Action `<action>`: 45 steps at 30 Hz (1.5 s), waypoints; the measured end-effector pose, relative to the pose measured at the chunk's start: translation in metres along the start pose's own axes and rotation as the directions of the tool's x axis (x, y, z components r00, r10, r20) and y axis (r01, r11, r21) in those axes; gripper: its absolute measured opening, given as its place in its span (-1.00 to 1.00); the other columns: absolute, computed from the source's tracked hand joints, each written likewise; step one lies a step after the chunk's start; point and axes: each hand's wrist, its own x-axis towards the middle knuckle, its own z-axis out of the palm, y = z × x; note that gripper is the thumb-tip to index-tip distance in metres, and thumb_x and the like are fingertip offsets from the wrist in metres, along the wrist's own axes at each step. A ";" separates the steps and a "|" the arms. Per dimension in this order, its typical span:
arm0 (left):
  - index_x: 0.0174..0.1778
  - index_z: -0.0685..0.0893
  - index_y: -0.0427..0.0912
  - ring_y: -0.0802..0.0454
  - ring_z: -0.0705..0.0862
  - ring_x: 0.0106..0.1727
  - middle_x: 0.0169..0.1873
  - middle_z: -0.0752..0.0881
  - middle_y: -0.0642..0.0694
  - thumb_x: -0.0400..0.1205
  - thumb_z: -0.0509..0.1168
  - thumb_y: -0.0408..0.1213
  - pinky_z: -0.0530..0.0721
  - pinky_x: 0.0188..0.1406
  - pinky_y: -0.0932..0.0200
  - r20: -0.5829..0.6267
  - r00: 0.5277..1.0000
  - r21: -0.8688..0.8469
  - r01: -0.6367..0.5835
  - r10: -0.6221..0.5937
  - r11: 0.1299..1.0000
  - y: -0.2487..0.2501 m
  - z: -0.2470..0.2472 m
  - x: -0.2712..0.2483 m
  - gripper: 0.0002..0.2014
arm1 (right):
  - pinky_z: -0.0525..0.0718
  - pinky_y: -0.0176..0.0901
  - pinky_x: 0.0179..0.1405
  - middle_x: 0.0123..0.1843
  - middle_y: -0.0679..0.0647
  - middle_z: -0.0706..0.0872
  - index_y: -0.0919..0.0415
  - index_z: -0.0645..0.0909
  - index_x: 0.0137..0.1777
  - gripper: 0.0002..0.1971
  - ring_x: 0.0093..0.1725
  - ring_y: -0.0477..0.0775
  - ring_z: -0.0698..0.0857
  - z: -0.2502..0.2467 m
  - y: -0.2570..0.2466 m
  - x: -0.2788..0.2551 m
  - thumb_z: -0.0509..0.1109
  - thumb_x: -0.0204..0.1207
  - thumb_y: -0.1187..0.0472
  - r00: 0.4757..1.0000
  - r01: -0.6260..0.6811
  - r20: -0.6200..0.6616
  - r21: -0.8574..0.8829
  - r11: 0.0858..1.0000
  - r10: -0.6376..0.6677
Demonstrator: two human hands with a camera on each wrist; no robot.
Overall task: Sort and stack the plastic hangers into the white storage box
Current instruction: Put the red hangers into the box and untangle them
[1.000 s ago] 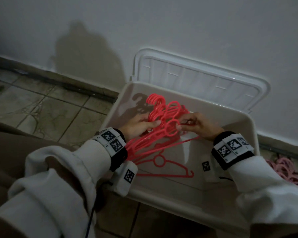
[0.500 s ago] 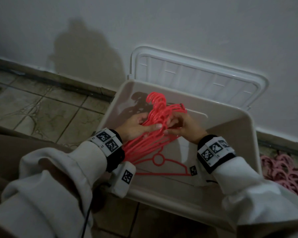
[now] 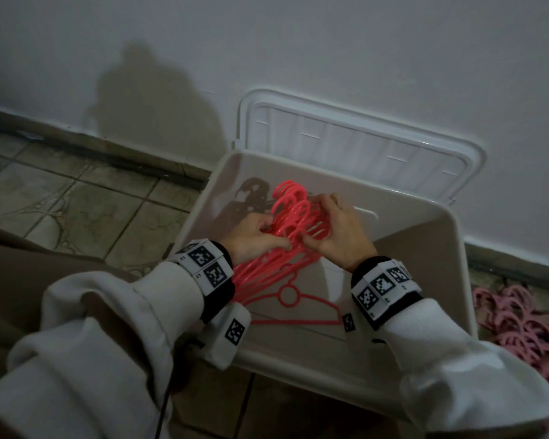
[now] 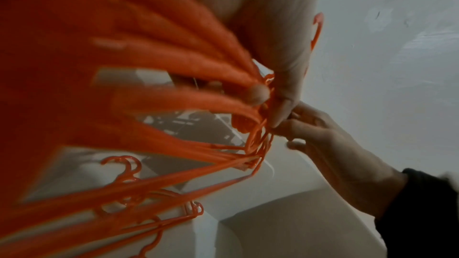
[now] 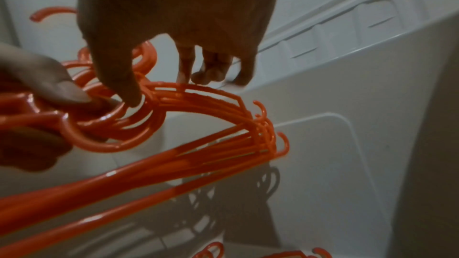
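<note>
Gripping the fanned bundle of red hangers above the white storage box, the left hand and right hand pinch its necks, though unaligned hooks could snag and spill.

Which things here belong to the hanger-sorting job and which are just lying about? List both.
Part of the job:
- bundle of red hangers, gripped by the left hand and the right hand
- single red hanger lying in the box
- white storage box
- pink hangers piled on the floor

Lying about:
- box lid leaning against the wall
- floor tiles
</note>
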 end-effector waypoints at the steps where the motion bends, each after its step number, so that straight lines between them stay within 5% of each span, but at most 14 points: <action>1: -0.26 0.72 -0.13 0.30 0.63 -0.48 -0.44 0.70 0.05 0.46 0.44 -0.43 0.55 -0.38 0.44 -0.002 1.000 0.003 0.000 0.000 1.000 -0.001 0.000 0.000 -0.90 | 0.45 -0.13 0.13 -0.01 0.11 0.53 0.26 0.55 0.27 -0.19 0.06 0.13 0.53 -0.002 0.000 0.000 0.22 0.10 -0.28 1.000 0.001 0.025 -0.042 0.999 0.000; 4: -0.16 0.77 -0.22 0.11 0.68 -0.28 -0.33 0.75 -0.02 0.42 0.48 -0.36 0.63 -0.10 0.19 0.013 1.000 0.048 0.009 -0.010 0.999 -0.002 0.001 -0.001 -0.89 | 0.29 -0.08 0.26 0.17 0.12 0.46 0.13 0.56 0.32 -0.12 0.26 0.15 0.39 -0.005 -0.002 -0.002 0.10 0.03 -0.36 0.990 -0.006 0.143 -0.092 0.996 0.019; 7: -0.16 0.75 -0.30 0.12 0.62 -0.32 -0.40 0.69 -0.01 0.42 0.48 -0.40 0.57 -0.14 0.20 0.058 0.998 0.082 -0.001 -0.004 0.997 -0.002 0.003 -0.003 -0.88 | 0.19 0.13 0.47 0.43 0.13 0.39 0.03 0.53 0.37 -0.09 0.42 0.18 0.26 -0.002 -0.002 -0.005 0.08 0.02 -0.40 0.974 0.029 0.229 -0.117 0.993 -0.001; 12: -0.13 0.74 0.17 0.03 0.74 -0.03 -0.16 0.79 0.09 0.31 0.46 0.08 0.63 0.18 -0.02 0.039 0.999 0.197 -0.038 0.031 0.980 -0.010 0.004 0.004 -0.75 | -0.06 0.16 0.55 0.40 0.07 0.53 0.14 0.47 0.39 -0.30 0.46 0.10 0.39 -0.002 -0.003 -0.005 0.07 0.32 -0.24 0.967 0.023 0.254 -0.130 0.991 0.011; 14: -0.11 0.69 0.17 0.10 0.71 -0.03 -0.17 0.74 0.16 0.42 0.46 -0.01 0.59 0.19 0.07 0.052 0.998 0.223 -0.041 0.030 0.974 -0.010 0.003 0.005 -0.84 | -0.14 0.12 0.56 0.37 0.06 0.55 0.14 0.46 0.39 -0.46 0.46 0.07 0.40 -0.001 -0.004 -0.006 0.09 0.50 -0.12 0.957 0.019 0.286 -0.202 0.979 0.041; 16: 0.01 0.63 0.05 0.09 0.68 -0.05 -0.16 0.70 0.10 0.50 0.44 -0.16 0.55 0.12 0.14 0.049 0.997 0.240 -0.067 0.057 0.968 -0.009 0.006 0.005 -0.79 | 0.02 0.02 0.51 0.33 0.10 0.57 0.17 0.46 0.37 -0.53 0.40 0.08 0.45 0.000 -0.004 -0.005 0.05 0.58 -0.07 0.945 0.020 0.322 -0.238 0.971 0.059; 22: 0.40 0.38 0.09 0.02 0.64 0.04 0.03 0.68 0.04 0.56 0.30 0.08 0.56 0.09 0.13 -0.005 0.985 0.540 -0.144 0.174 0.829 0.001 0.005 -0.001 -0.50 | 0.43 0.01 0.16 0.07 0.31 0.67 0.36 0.55 0.10 -0.63 0.13 0.27 0.61 0.007 0.001 0.000 0.08 0.68 0.05 0.927 -0.046 0.363 -0.139 0.989 0.095; 25: 0.20 0.51 0.01 0.03 0.64 -0.09 -0.14 0.66 0.05 0.59 0.27 0.05 0.52 -0.09 0.18 -0.006 0.985 0.567 -0.139 0.173 0.812 0.002 0.003 0.000 -0.67 | 0.52 0.04 0.25 0.15 0.19 0.67 0.28 0.51 0.26 -0.52 0.17 0.18 0.63 0.005 0.004 0.003 0.11 0.59 -0.10 0.896 -0.042 0.441 -0.026 0.999 0.049; 27: -0.06 0.52 0.01 0.14 0.57 -0.28 -0.29 0.59 0.11 0.61 0.27 -0.02 0.44 -0.29 0.35 -0.015 0.986 0.514 -0.134 0.165 0.847 -0.001 0.003 0.002 -0.86 | 0.54 -0.24 0.21 0.19 0.05 0.63 0.27 0.48 0.32 -0.52 0.15 0.04 0.61 -0.001 0.006 0.003 0.28 0.53 -0.06 0.906 -0.063 0.424 0.130 0.990 0.002; 29: -0.28 0.47 0.05 0.23 0.54 -0.41 -0.39 0.57 0.12 0.62 0.29 -0.14 0.47 -0.44 0.46 -0.037 0.987 0.406 -0.127 0.155 0.905 -0.005 0.001 0.006 -0.82 | 0.43 -0.53 0.05 0.15 -0.02 0.56 0.30 0.48 0.32 -0.54 0.13 -0.07 0.55 -0.011 0.016 0.000 0.45 0.48 0.15 0.946 -0.114 0.323 0.220 0.969 0.038; 32: -0.48 0.48 0.01 0.22 0.54 -0.51 -0.51 0.56 0.07 0.61 0.31 -0.21 0.51 -0.39 0.31 -0.135 0.985 0.322 -0.058 0.106 0.945 -0.012 -0.003 0.015 -0.69 | 0.42 -0.51 -0.18 -0.10 0.03 0.60 0.27 0.56 0.07 -0.72 -0.10 -0.03 0.57 -0.021 0.051 -0.007 0.46 0.40 0.19 0.979 -0.205 0.045 0.195 0.959 0.200; 36: -0.44 0.56 -0.07 -0.04 0.58 -0.39 -0.48 0.61 -0.09 0.59 0.31 -0.14 0.60 -0.17 -0.03 -0.173 0.983 0.254 -0.010 0.056 0.967 -0.021 -0.004 0.033 -0.73 | 0.51 -0.15 -0.18 -0.27 0.13 0.62 0.23 0.55 -0.09 -0.92 -0.23 0.12 0.61 -0.005 0.101 -0.017 0.40 0.48 0.27 0.837 -0.502 0.200 -0.090 0.860 0.509; 41: -0.07 0.69 -0.36 0.05 0.59 -0.22 -0.27 0.69 -0.13 0.60 0.33 -0.30 0.52 -0.06 0.13 -0.154 0.988 0.060 -0.013 0.022 0.998 -0.029 0.002 0.044 -0.84 | 0.62 -0.21 -0.23 -0.14 0.18 0.75 0.27 0.56 0.07 -0.82 -0.33 -0.01 0.66 0.045 0.107 -0.023 0.34 0.57 0.17 0.466 -0.550 0.664 -0.301 0.779 0.585; 45: 0.04 0.69 -0.47 0.02 0.62 -0.07 -0.09 0.73 -0.26 0.59 0.33 -0.33 0.54 -0.01 0.29 -0.168 0.985 -0.059 0.011 -0.021 0.998 -0.034 0.002 0.047 -0.76 | 0.50 -0.09 0.30 0.37 0.21 0.57 0.22 0.52 0.35 -0.55 0.34 0.19 0.56 0.099 0.087 -0.023 0.33 0.55 -0.01 0.470 -0.265 0.686 -0.491 0.830 0.555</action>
